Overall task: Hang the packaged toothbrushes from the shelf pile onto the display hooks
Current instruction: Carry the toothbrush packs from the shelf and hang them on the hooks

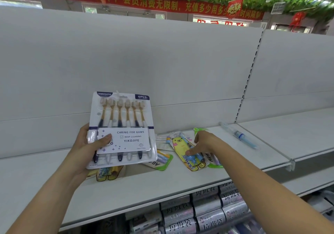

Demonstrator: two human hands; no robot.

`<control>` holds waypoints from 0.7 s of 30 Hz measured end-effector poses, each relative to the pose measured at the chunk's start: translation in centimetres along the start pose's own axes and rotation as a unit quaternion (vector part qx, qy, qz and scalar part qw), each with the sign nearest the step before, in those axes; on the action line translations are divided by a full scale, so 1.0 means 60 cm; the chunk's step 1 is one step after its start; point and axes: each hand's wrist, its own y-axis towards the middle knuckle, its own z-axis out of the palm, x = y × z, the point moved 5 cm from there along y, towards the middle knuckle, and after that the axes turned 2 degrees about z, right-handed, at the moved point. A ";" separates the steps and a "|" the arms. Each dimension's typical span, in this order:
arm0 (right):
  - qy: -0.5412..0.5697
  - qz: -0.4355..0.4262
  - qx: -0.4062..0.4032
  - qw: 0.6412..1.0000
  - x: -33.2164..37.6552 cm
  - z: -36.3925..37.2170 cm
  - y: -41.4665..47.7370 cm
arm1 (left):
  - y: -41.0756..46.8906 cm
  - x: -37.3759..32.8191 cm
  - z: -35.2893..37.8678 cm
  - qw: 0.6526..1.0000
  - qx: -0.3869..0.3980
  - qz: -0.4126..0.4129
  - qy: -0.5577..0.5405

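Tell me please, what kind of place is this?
Probably a small supermarket: white display shelving, a pile of packaged toothbrushes on it, stocked rolls on the shelf below, red promotional banners overhead.

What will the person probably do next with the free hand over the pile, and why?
Probably lower the right hand a little and pinch the yellow bear pack. Its fingers are open over that pack on the shelf, while the left hand holds the six-brush pack. No hooks show in view.
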 end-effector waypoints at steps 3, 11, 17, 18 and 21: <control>0.028 0.000 0.014 0.999 0.008 -0.007 -0.009 | -0.001 0.000 -0.013 1.000 -0.001 0.004 0.002; 0.077 0.018 0.032 0.996 0.004 -0.016 -0.018 | 0.003 0.011 -0.045 0.999 -0.003 0.024 0.022; 0.378 -0.091 0.054 0.920 0.027 -0.033 -0.061 | -0.023 -0.002 -0.070 0.999 0.021 0.015 0.029; 0.414 -0.120 0.072 0.899 0.041 -0.031 -0.068 | -0.033 -0.007 -0.078 0.999 0.018 0.020 0.040; 0.477 -0.194 0.123 0.848 0.093 -0.016 -0.095 | -0.080 -0.018 -0.105 0.997 -0.031 0.050 0.055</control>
